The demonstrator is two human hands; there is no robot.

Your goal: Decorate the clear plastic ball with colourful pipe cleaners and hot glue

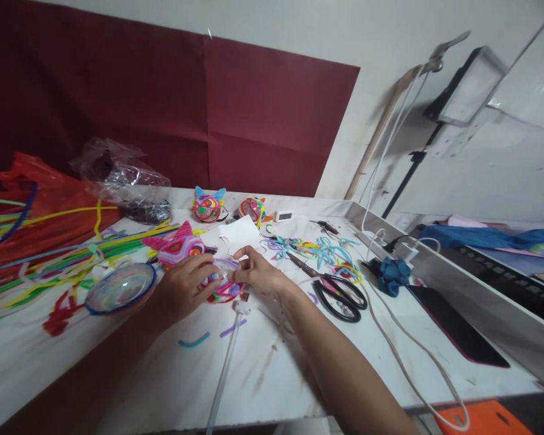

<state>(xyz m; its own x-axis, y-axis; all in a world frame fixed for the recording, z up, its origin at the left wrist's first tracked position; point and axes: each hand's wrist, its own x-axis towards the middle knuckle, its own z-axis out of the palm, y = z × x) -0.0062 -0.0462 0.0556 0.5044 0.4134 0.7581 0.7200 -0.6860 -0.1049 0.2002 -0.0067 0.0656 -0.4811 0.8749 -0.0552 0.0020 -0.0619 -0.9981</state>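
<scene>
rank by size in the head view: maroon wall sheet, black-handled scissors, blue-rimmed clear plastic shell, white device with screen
1. Maroon wall sheet
2. Black-handled scissors and blue-rimmed clear plastic shell: too alike to rank
3. White device with screen

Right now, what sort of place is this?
It looks like a craft table, maybe in a small workshop: colorful bendy sticks are heaped on the left, black-handled scissors lie on the right, and a round craft with blue ears stands at the back.

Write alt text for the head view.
Bare left hand and right hand hold a partly hidden object with colourful fuzzy strips at a white marbled table. Black-handled metal scissors lie at right, a clear blue-rimmed plastic dome at left.
</scene>
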